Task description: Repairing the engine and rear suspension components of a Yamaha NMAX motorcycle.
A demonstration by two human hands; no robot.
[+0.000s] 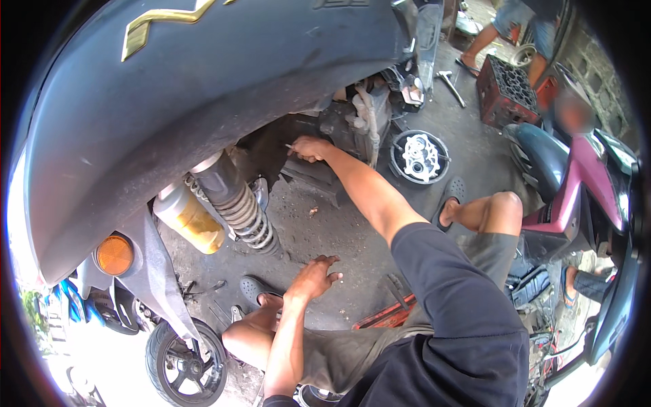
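Note:
Under the dark scooter body [203, 81], my right hand [310, 148] is closed around a small thin tool [290, 147], held beside the dark housing of the underside; its tip is hard to make out. My left hand [313, 278] hangs open over the floor with fingers apart, touching nothing. Just above and left of it is the rear shock absorber [244, 214] with its coil spring, and behind that a clear bottle [190, 214] with yellow liquid. To the right of my right hand, a round metal part [419, 156] with a white casting lies on the floor.
A hammer-like tool [451, 88] and a crate [507, 91] lie at back right, near another person's legs [502, 34]. A pink scooter [576, 176] stands at right, another person's foot [569, 285] below it. A red tool box [383, 308] and wheel [156, 363] are low in view.

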